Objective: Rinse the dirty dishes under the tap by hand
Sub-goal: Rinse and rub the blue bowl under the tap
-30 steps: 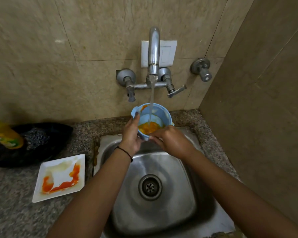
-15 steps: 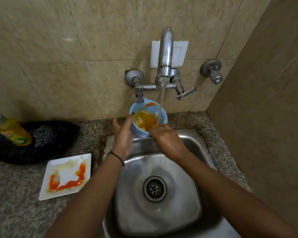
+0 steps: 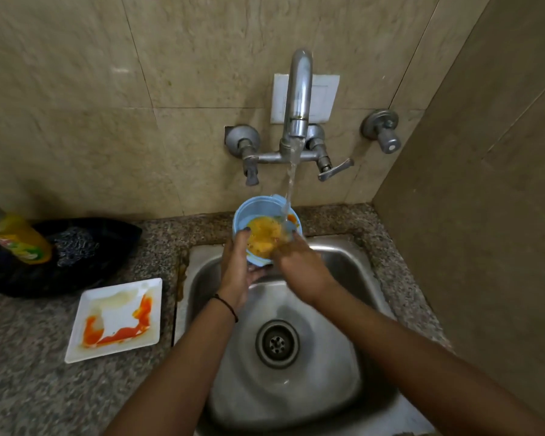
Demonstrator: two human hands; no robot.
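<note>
Sink rim [image 3: 337, 243], left hand [image 3: 236, 269] gripping bowl [image 3: 249, 215], right hand [image 3: 299, 265] perhaps inside

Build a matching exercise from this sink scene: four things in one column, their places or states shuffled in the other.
1. blue bowl
2. white plate
3. yellow bottle
4. drain

a. in the floor of the sink
b. far left, by the black tray
c. held under the running water
d. on the counter, smeared orange-red

Pairs: 1-c, 2-d, 3-b, 4-a
</note>
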